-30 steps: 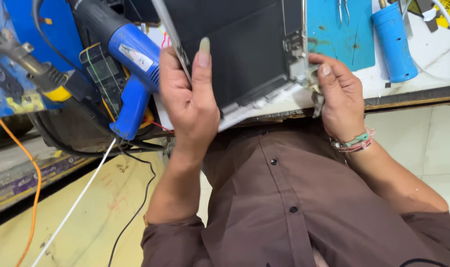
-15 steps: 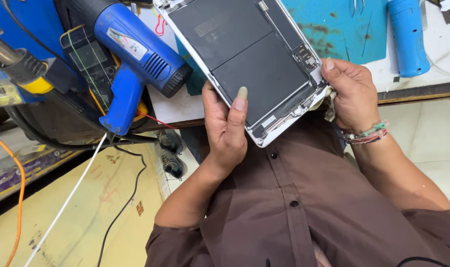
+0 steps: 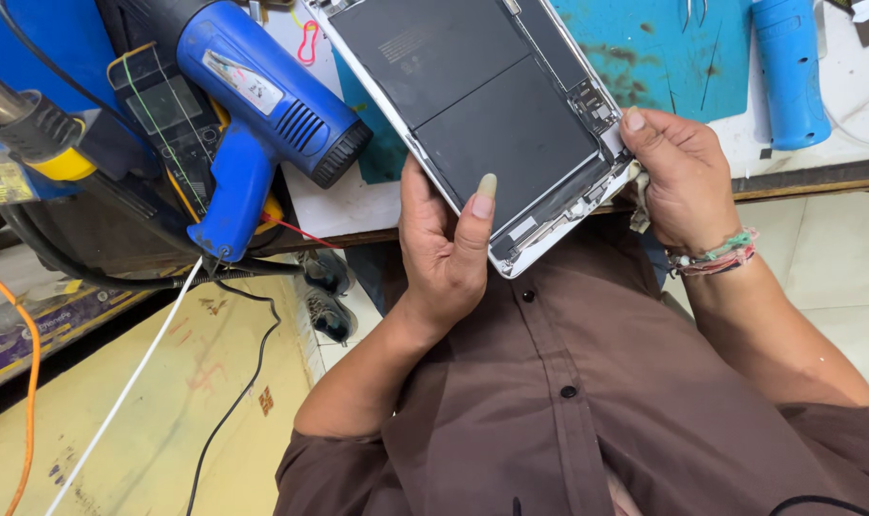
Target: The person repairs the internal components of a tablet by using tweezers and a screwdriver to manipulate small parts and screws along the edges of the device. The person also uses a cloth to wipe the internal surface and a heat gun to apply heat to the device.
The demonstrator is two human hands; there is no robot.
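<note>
Tablet (image 3: 492, 115), opened, sat clamped between left hand (image 3: 444, 253) and right hand (image 3: 678, 182) fingers at the counter (image 3: 358, 205) edge; steady support looked wise.

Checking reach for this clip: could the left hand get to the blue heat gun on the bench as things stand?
Probably yes. The heat gun lies just beside the left hand with nothing between them, but that hand supports the opened tablet and would have to let go.

A blue heat gun (image 3: 262, 115) lies on the bench beside a teal mat (image 3: 664, 53); shoes (image 3: 324, 291), perhaps, sit below.
</note>
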